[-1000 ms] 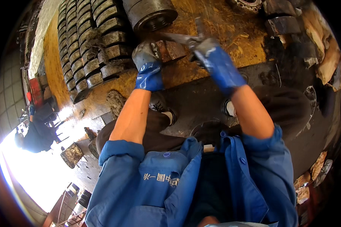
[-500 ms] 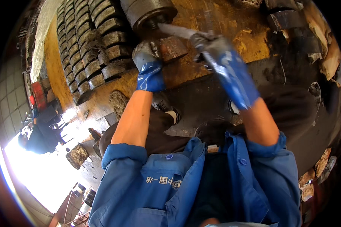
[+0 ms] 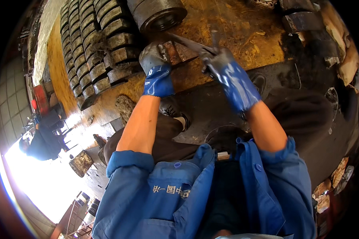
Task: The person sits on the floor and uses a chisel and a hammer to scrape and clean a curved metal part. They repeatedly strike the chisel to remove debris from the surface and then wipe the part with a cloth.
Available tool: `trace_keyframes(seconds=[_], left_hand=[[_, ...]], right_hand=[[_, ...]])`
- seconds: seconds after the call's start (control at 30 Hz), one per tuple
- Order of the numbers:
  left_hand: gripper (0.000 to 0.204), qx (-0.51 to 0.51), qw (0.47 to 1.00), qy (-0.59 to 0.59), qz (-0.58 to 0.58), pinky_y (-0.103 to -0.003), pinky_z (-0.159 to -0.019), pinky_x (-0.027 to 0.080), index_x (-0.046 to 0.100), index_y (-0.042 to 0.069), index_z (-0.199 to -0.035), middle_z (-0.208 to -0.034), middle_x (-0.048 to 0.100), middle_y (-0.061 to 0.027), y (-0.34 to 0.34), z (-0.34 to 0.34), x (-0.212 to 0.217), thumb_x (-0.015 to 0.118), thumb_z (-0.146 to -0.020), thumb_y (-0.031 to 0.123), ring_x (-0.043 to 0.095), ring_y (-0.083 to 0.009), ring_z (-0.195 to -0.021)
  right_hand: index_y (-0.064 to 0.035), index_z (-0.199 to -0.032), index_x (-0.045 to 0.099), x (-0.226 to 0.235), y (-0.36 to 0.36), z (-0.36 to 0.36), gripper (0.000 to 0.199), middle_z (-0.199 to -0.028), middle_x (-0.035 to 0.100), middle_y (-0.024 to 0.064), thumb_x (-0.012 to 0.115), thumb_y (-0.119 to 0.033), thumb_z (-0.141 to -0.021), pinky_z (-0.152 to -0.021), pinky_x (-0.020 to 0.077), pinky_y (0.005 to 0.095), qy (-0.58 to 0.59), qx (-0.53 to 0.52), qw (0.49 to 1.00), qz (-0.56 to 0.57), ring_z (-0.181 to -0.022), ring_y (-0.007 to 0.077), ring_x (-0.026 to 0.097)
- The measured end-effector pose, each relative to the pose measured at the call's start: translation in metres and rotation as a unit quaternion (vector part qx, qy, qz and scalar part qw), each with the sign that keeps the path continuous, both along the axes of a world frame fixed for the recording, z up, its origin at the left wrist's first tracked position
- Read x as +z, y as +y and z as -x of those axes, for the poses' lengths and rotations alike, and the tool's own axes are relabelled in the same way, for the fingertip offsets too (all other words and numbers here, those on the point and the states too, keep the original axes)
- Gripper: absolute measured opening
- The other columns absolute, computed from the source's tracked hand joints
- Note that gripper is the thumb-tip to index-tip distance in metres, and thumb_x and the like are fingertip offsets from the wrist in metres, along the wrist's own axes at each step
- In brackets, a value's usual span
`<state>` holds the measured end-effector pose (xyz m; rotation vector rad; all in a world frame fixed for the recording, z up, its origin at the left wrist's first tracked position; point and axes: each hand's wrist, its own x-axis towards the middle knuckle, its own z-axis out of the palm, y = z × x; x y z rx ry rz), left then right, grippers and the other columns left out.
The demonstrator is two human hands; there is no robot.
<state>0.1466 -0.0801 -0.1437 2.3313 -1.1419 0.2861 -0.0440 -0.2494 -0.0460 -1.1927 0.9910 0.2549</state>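
Blue-gloved right hand (image 3: 220, 60) angled up-left, fingers wrapped round a long tool (image 3: 188, 43); left hand (image 3: 152, 58) curled, fingers' hold unclear.

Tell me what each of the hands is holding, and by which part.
Right hand: a long thin tool, gripped at the end nearer the person. Left hand: cannot be told; it is beside a brown block.

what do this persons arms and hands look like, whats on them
The left hand and right hand wear grimy, greyish gloves with long, glossy blue cuffs. Above them the forearms are bare, up to rolled-up blue sleeves.
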Motion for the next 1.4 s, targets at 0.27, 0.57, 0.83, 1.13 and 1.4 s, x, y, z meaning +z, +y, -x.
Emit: trace_keyframes(seconds=[0.27,0.57,0.83,1.13,1.4], left_hand=[[0.023,0.025,0.997,0.017,-0.068,-0.05,-0.085,0.054,0.074,0.003,-0.099,-0.096,0.072,-0.0232,0.003,0.005,0.015,0.058,-0.096,0.02,0.067,-0.0444,-0.092],[0.018,0.006,1.0,-0.004,0.013,-0.051,-0.08,0.054,0.073,0.004,-0.092,-0.09,0.07,-0.0213,0.012,-0.004,-0.005,0.061,-0.092,0.017,0.066,-0.044,-0.086],[0.018,0.006,1.0,-0.001,0.004,-0.05,-0.082,0.055,0.073,0.004,-0.092,-0.092,0.071,-0.0212,0.013,-0.002,0.001,0.062,-0.091,0.018,0.067,-0.0437,-0.088],[0.019,0.027,0.999,0.024,-0.019,-0.049,-0.082,0.055,0.074,0.005,-0.093,-0.092,0.071,-0.021,0.014,0.0,-0.001,0.06,-0.092,0.017,0.067,-0.0433,-0.088],[0.022,0.042,0.998,0.025,-0.029,-0.05,-0.084,0.055,0.075,0.004,-0.096,-0.095,0.072,-0.0216,0.022,0.001,0.002,0.059,-0.094,0.019,0.067,-0.0431,-0.091]], right_hand=[[0.0037,-0.132,0.06,0.003,-0.01,0.017,0.037,-0.089,0.069,0.0143,0.06,-0.021,-0.105,-0.05,0.0523,0.0306,0.012,-0.037,0.999,-0.026,-0.062,0.0169,0.065],[0.001,-0.118,0.072,-0.03,-0.004,0.037,0.026,-0.082,0.07,0.0098,0.066,-0.017,-0.1,-0.056,0.0531,0.0247,-0.092,-0.031,0.995,0.037,-0.068,0.0134,0.066],[-0.0023,-0.111,0.074,-0.046,-0.023,0.044,0.022,-0.079,0.069,0.0087,0.064,-0.019,-0.101,-0.058,0.054,0.0284,-0.178,-0.08,0.981,-0.018,-0.064,0.0138,0.065],[0.0101,-0.112,0.061,-0.009,-0.023,0.018,0.037,-0.071,0.059,0.0056,0.045,-0.023,-0.109,-0.056,0.0529,0.0269,-0.203,-0.106,0.947,-0.224,-0.062,0.0129,0.058],[0.0139,-0.11,0.062,0.013,-0.008,-0.005,0.031,-0.106,0.067,0.0235,0.058,-0.017,-0.104,-0.059,0.0532,0.0234,-0.045,0.051,0.997,0.036,-0.07,0.0194,0.059]])
